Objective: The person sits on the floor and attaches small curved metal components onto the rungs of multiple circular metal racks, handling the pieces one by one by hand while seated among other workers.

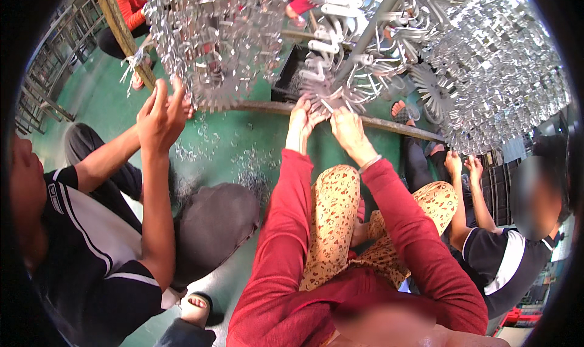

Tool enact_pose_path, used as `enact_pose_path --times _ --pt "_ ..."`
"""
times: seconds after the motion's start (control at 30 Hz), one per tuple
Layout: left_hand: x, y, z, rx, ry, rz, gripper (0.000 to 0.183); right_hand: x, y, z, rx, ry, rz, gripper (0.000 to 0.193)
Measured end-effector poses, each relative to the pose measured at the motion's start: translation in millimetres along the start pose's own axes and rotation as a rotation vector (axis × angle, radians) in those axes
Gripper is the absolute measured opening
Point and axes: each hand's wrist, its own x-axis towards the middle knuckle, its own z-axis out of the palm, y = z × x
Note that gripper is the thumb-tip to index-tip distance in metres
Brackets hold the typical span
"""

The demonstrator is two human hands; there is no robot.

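Note:
Shiny metal pieces hang in dense tiers on a rack in front of me, around a slanting grey pole (372, 33). At the foot of the pole, flat prongs fan out in a metal ring (325, 96). My left hand (302, 119) is at the ring's lower left edge, its fingers closed on the metal. My right hand (351, 133), with a bracelet at the wrist, pinches the ring's lower right edge. Exactly which prong or piece each hand holds is hard to make out. Looser curved strips (340, 9) hang above the hands.
A wooden bar (389, 125) runs just beyond my hands. Behind it stands a black crate (289, 73). Metal scraps (249, 167) litter the green floor. Co-workers sit close on both sides, their hands (161, 119) raised to neighbouring hanging clusters (216, 42). Another person in orange sits far left.

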Motion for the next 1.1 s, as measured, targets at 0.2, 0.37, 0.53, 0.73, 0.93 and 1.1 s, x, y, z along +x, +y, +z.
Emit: enact_pose_path --times 0.2,0.37,0.53,0.73,0.93,1.1 --pt "-4.2 -37.0 19.6 -0.039 0.091 0.088 0.039 -12.8 21.1 -4.6 0.02 0.001 0.081 0.01" --pt "-12.8 -53.7 16.3 -0.157 0.107 0.302 0.044 -8.1 12.0 -3.2 -0.029 -0.038 0.067 0.013" --pt "-28.3 -86.2 43.2 -0.196 0.209 0.294 0.039 -27.0 34.0 -13.0 -0.047 -0.008 0.206 0.014" --pt "-37.7 -94.0 44.0 -0.261 0.166 0.372 0.038 -33.9 37.5 -16.3 -0.035 -0.026 0.194 0.013" --pt "-47.0 -93.6 46.4 -0.111 0.223 0.286 0.048 -29.4 68.5 -32.7 0.058 -0.182 0.297 0.02" --pt "-54.2 -85.4 43.0 -0.17 0.131 0.279 0.046 -22.8 80.6 -47.6 0.064 -0.358 0.265 0.023"
